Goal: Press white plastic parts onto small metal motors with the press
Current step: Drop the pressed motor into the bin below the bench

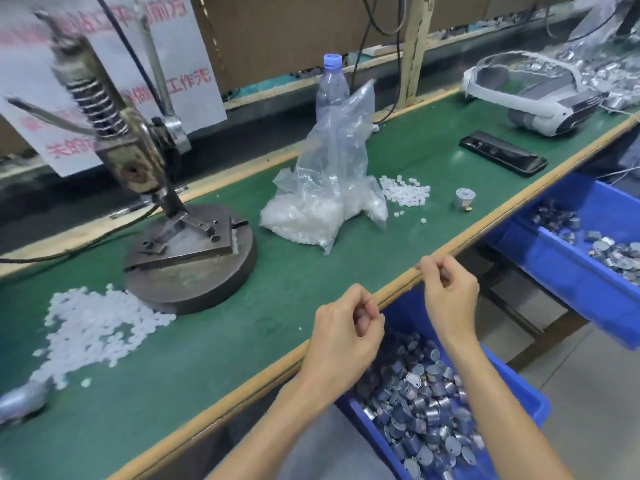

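**Operator's view of the bench.** Your left hand (343, 337) and right hand (450, 292) hover at the bench edge, fingers curled. Nothing shows between the fingertips. The press (166, 216) is blurred at its head and cut off above. White plastic parts (93, 327) lie loose beside its base on the green mat (242, 341). Motors (422, 410) fill the blue bin (530, 400) below.

A factory assembly station: a green-matted worktop (214, 341) with a hand press (145, 188), blue bins (568, 271) of metal motors (426, 407).
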`<move>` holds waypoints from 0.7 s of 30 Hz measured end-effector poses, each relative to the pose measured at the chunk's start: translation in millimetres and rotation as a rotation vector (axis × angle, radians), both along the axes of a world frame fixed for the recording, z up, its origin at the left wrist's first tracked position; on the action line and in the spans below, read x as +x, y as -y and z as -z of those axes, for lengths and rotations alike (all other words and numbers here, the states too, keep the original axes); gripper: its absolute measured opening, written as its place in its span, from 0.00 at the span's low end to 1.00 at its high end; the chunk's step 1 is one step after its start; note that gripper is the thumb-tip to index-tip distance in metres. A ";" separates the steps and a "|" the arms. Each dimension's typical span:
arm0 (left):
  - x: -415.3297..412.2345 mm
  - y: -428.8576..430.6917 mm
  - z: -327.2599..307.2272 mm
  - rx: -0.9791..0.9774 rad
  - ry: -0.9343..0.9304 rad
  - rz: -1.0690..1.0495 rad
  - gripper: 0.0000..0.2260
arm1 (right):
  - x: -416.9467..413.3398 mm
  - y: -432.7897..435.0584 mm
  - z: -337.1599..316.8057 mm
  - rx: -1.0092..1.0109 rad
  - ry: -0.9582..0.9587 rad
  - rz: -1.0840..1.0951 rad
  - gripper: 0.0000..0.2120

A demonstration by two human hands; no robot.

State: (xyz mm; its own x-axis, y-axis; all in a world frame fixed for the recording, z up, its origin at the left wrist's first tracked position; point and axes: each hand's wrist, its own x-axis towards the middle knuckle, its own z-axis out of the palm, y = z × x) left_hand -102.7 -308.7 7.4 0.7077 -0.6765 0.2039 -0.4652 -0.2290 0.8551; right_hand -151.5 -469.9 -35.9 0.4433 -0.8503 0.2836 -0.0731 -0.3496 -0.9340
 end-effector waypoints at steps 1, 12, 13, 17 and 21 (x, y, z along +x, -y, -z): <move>6.5 -9.1 -9.7 -0.021 0.010 -0.033 0.13 | 13.5 -9.9 -14.6 -0.021 0.033 -0.066 0.12; 67.2 -168.3 -83.7 -0.130 0.150 -0.522 0.07 | 142.2 -176.0 -99.6 -0.141 0.226 -0.812 0.11; 70.0 -180.6 -89.5 -0.135 0.173 -0.569 0.07 | 150.4 -193.1 -106.6 -0.165 0.234 -0.867 0.11; 77.9 -227.0 -112.3 -0.160 0.261 -0.747 0.08 | 178.4 -256.9 -129.8 -0.208 0.243 -1.085 0.10; 80.0 -275.8 -129.8 -0.137 0.304 -0.920 0.07 | 198.8 -318.7 -147.7 -0.253 0.264 -1.300 0.12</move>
State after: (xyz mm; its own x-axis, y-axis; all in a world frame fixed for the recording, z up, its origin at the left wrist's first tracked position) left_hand -22.7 -32.9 137.2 0.8517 0.1562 0.5002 -0.3595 -0.5202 0.7747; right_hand 47.3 -151.2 111.8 0.7891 0.2278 0.5704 0.6106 -0.1913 -0.7685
